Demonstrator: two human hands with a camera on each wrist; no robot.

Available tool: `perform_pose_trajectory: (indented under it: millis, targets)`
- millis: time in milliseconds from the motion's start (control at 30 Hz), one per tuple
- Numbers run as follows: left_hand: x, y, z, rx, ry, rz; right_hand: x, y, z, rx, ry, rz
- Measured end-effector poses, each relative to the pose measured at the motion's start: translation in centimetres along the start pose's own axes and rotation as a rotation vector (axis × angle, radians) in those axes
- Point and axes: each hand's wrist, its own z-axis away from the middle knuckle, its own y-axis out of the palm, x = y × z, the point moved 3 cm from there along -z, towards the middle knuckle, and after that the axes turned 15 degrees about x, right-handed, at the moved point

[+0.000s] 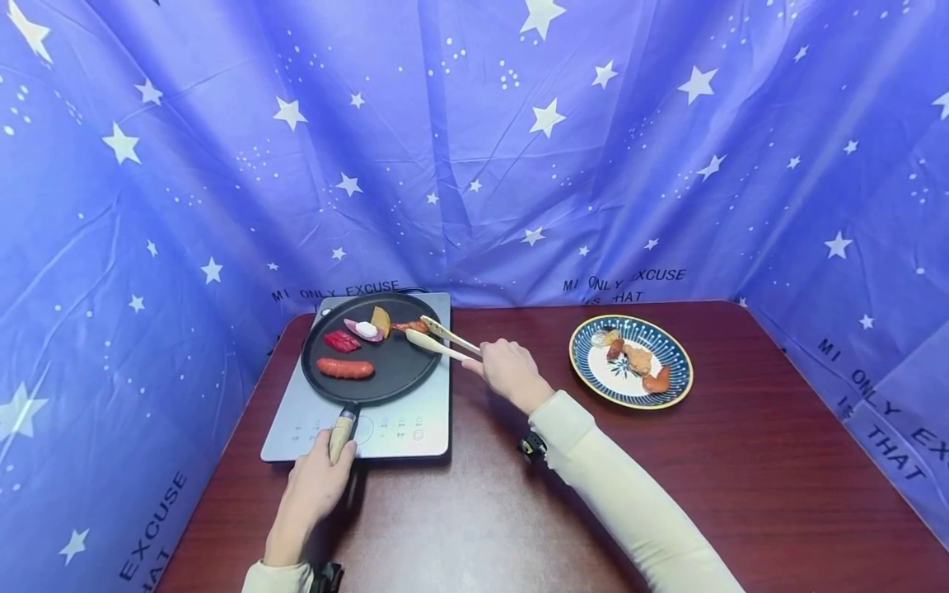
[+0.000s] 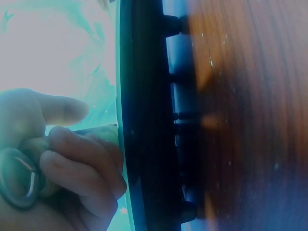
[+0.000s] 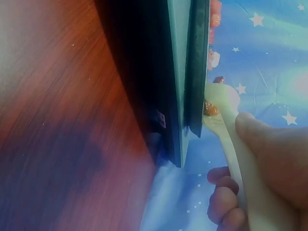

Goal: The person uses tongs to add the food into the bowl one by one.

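My left hand (image 1: 315, 482) grips the wooden handle (image 1: 342, 434) of a round black frying pan (image 1: 385, 383); its curled fingers show in the left wrist view. Pale tongs (image 1: 445, 347) are held in my right hand (image 1: 511, 372), reaching in from the pan's right side. Their tips stand around a reddish-brown food piece (image 1: 410, 326) at the pan's right edge, seen between the tips in the right wrist view too. Also in the pan lie a scored sausage (image 1: 344, 368), a red piece (image 1: 342, 340), a purple-and-white piece (image 1: 365, 329) and a yellow wedge (image 1: 381, 319).
Beneath the pan is a silver induction cooktop (image 1: 433, 420) on the dark red wooden table (image 1: 741, 494). A blue-patterned plate (image 1: 589, 379) with several food pieces stands to the right. Blue curtains (image 1: 489, 165) with white stars hang around the table.
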Motion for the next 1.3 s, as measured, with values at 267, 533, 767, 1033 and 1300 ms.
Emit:
perform_pose_trajectory:
  millis: [267, 533, 767, 1033, 1300]
  targets:
    - [-0.1, 0.0, 0.1, -0.005, 0.012, 0.003, 0.3, 0.3, -0.8, -0.005, 0.041, -0.008]
    - [0.1, 0.1, -0.1, -0.009, 0.003, 0.002, 0.6, 0.4, -1.3, -0.014, 0.048, 0.009]
    - [0.2, 0.2, -0.1, -0.015, 0.007, 0.001, 1.0, 0.4, -2.0, -0.007, 0.064, -0.016]
    - [0.0, 0.3, 0.0, 0.002, 0.004, 0.001, 1.2, 1.3, -2.6, 0.013, 0.091, -0.037]
    - [0.1, 0.2, 0.0, -0.01, 0.005, -0.004, 1.5, 1.1, -3.1, 0.032, 0.107, -0.061]
